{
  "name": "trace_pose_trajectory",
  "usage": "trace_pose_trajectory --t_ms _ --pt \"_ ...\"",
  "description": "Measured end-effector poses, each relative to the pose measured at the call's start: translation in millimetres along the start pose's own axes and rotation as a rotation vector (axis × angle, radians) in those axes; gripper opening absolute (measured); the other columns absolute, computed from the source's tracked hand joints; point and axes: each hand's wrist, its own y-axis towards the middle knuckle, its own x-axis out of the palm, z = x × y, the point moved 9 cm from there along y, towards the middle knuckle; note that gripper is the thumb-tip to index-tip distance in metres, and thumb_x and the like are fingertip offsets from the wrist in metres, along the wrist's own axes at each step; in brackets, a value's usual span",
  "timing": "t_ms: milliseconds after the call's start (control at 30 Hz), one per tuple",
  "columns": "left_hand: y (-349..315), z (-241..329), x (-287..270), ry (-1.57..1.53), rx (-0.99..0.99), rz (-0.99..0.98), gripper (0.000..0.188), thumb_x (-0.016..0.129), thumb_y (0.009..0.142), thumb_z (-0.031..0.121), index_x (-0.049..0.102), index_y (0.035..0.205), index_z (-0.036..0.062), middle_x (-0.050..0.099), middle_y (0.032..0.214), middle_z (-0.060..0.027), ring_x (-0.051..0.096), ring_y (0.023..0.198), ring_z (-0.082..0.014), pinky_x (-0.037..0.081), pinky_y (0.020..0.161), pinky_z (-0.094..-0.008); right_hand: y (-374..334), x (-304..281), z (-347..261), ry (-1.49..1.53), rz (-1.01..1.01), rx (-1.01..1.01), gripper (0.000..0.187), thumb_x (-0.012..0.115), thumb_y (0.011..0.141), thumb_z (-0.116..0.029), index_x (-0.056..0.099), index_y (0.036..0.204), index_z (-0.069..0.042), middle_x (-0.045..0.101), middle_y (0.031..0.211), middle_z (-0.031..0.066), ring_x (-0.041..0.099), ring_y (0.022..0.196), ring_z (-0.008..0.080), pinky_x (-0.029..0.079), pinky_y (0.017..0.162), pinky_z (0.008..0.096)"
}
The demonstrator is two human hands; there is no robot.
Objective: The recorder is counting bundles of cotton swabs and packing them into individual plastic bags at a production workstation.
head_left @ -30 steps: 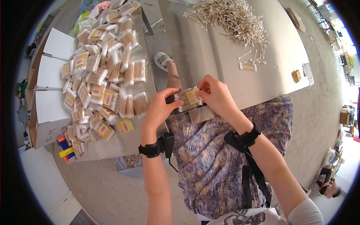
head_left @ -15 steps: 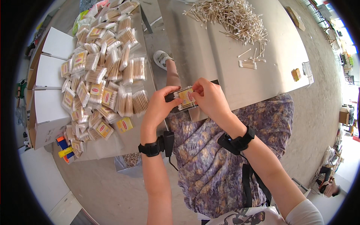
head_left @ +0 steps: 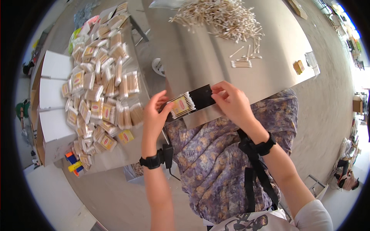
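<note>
A row of cotton swabs with a yellow label card (head_left: 182, 105) lies on a flat black board (head_left: 203, 97) at the near edge of the metal table. My left hand (head_left: 155, 111) is at the left end of this bundle. Its fingers are spread apart and its thumb touches the swabs' left end. At the board's right end is my right hand (head_left: 233, 101), thumb and fingertips brought together. Anything thin between those fingertips is too small to make out. Farther off lie a short row of loose swabs (head_left: 241, 64) and a big heap of swabs (head_left: 223, 19).
To the left, many bagged swab packs (head_left: 96, 92) cover a second table beside a white-flapped carton (head_left: 58, 96). A yellow card (head_left: 125, 136) lies near its edge, with a blue and yellow tape dispenser (head_left: 75, 163) at the corner. A small yellow stack (head_left: 298, 67) sits far right.
My right hand has moved right, off the labelled swabs to the board's end. My left fingers have spread. The bundle now shows more fully, and the view has shifted slightly.
</note>
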Motion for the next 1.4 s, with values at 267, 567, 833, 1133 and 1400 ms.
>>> trace_pose_trajectory --t_ms 267,567,833,1133,1400 --pt "-6 119 58 0.313 0.395 0.102 0.038 0.067 0.092 0.008 0.06 0.13 0.0051 0.063 0.127 -0.0088 0.06 0.116 -0.0208 0.047 0.098 -0.0348 9 -82 68 0.175 0.211 -0.066 0.022 0.065 0.087 -0.002 0.062 0.109 -0.003 0.064 0.1 0.0103 0.064 0.081 0.0205 0.053 0.072 0.0316" --pt "48 182 213 0.706 0.619 -0.133 0.075 0.081 0.079 0.014 0.041 0.141 0.0001 0.053 0.134 -0.0182 0.051 0.126 -0.0358 0.044 0.103 -0.0418 21 -122 82 0.189 0.414 -0.197 0.038 0.061 0.077 0.003 0.058 0.114 -0.006 0.059 0.11 0.013 0.058 0.106 0.0335 0.05 0.087 0.0421" --pt "86 203 274 0.765 0.587 -0.083 0.061 0.081 0.08 0.03 0.056 0.126 0.0014 0.062 0.117 -0.0127 0.057 0.11 -0.0299 0.048 0.094 -0.0397 28 -168 120 0.391 0.562 -0.077 0.041 0.063 0.077 0.001 0.056 0.116 -0.004 0.06 0.113 0.0149 0.06 0.107 0.0346 0.05 0.088 0.0427" --pt "151 207 278 0.755 0.454 -0.004 0.025 0.076 0.083 0.018 0.064 0.093 -0.0005 0.068 0.082 -0.01 0.066 0.074 -0.0218 0.054 0.069 -0.0331 37 -168 118 0.429 0.57 -0.063 0.036 0.062 0.079 -0.004 0.056 0.115 -0.003 0.061 0.114 0.0154 0.06 0.105 0.0356 0.051 0.086 0.044" --pt "148 177 239 0.51 0.172 -0.264 0.011 0.071 0.085 0.001 0.069 0.096 -0.0006 0.072 0.086 -0.005 0.066 0.074 -0.0103 0.054 0.07 -0.0246 40 -161 120 0.457 0.535 -0.057 0.038 0.063 0.078 -0.003 0.057 0.115 -0.003 0.062 0.113 0.0164 0.061 0.103 0.0362 0.051 0.085 0.0452"
